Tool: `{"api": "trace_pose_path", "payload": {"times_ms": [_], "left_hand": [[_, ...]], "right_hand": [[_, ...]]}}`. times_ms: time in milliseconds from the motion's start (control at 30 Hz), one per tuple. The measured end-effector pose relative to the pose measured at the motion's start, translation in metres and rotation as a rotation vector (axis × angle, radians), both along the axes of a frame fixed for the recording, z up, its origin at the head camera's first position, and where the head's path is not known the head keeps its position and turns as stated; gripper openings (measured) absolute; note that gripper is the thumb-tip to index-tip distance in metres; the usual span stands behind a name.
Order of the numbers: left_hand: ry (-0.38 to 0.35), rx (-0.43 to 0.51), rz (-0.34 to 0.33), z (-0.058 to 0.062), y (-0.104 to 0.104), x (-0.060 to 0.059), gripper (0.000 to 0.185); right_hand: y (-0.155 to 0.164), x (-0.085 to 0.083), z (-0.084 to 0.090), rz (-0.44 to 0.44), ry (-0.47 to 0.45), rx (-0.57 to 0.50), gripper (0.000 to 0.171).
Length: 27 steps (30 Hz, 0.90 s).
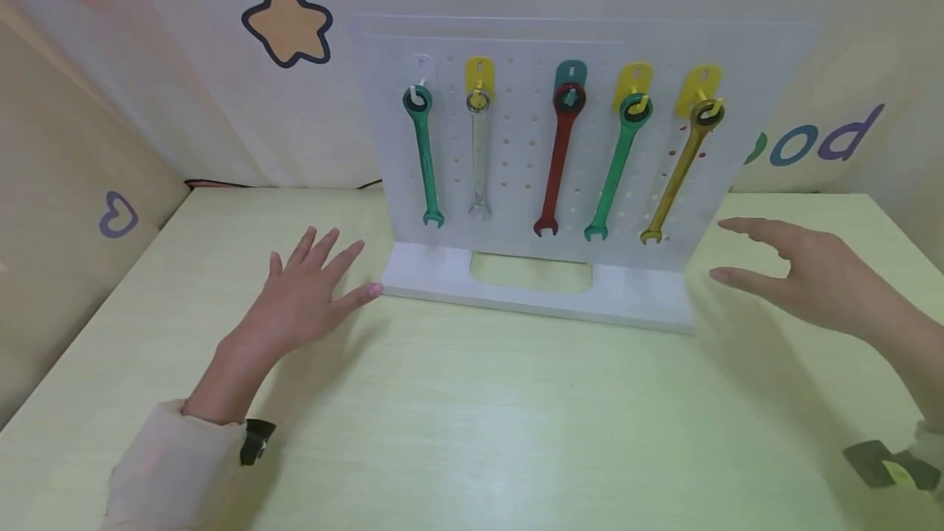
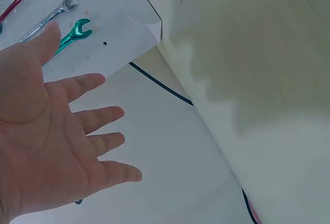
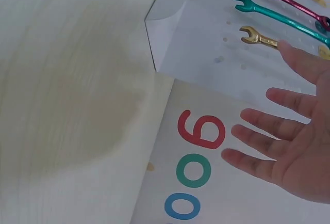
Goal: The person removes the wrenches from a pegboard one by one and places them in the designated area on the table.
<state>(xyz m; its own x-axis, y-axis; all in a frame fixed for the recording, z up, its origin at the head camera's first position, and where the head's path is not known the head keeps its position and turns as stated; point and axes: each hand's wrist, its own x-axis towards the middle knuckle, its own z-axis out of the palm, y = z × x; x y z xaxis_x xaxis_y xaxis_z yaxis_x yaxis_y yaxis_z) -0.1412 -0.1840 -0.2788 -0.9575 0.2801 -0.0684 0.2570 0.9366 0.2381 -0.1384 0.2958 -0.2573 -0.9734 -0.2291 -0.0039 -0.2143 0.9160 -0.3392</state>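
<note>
A white pegboard stand (image 1: pixel 516 47) stands upright on the pale table (image 1: pixel 472 424). Several wrenches hang from its hooks: a green one (image 1: pixel 424 156), a silver one (image 1: pixel 479 156), a red one (image 1: pixel 558 161), a second green one (image 1: pixel 615 169) and a yellow one (image 1: pixel 678 179). My left hand (image 1: pixel 313 289) hovers open with fingers spread just left of the stand's base, its thumb tip near the base corner. My right hand (image 1: pixel 792 273) is open to the right of the stand, fingers pointing at it. Neither hand holds anything. The wrist views show the open left palm (image 2: pixel 46 131) and right palm (image 3: pixel 289 141) near the wrench ends.
Walls close the table at the back and left, with a star sticker (image 1: pixel 288 23), a heart (image 1: pixel 118 215) and coloured letters (image 1: pixel 811 138). A dark cable (image 1: pixel 221 183) runs along the back edge. The stand's base (image 1: pixel 649 306) juts forward onto the table.
</note>
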Motion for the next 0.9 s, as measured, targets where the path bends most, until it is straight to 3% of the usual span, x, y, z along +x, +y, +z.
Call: {"api": "trace_pose_path", "payload": {"times_ms": [500,900], "left_hand": [[-0.051,0.153,0.011,-0.002,0.007,-0.005,0.077],[-0.064,0.169,0.021,-0.003,0.015,-0.007,0.076]], "right_hand": [[0.006,-0.033,-0.002,-0.054,-0.151,-0.207,0.065],[0.013,-0.046,-0.013,-0.014,-0.134,-0.412,0.04]]}}
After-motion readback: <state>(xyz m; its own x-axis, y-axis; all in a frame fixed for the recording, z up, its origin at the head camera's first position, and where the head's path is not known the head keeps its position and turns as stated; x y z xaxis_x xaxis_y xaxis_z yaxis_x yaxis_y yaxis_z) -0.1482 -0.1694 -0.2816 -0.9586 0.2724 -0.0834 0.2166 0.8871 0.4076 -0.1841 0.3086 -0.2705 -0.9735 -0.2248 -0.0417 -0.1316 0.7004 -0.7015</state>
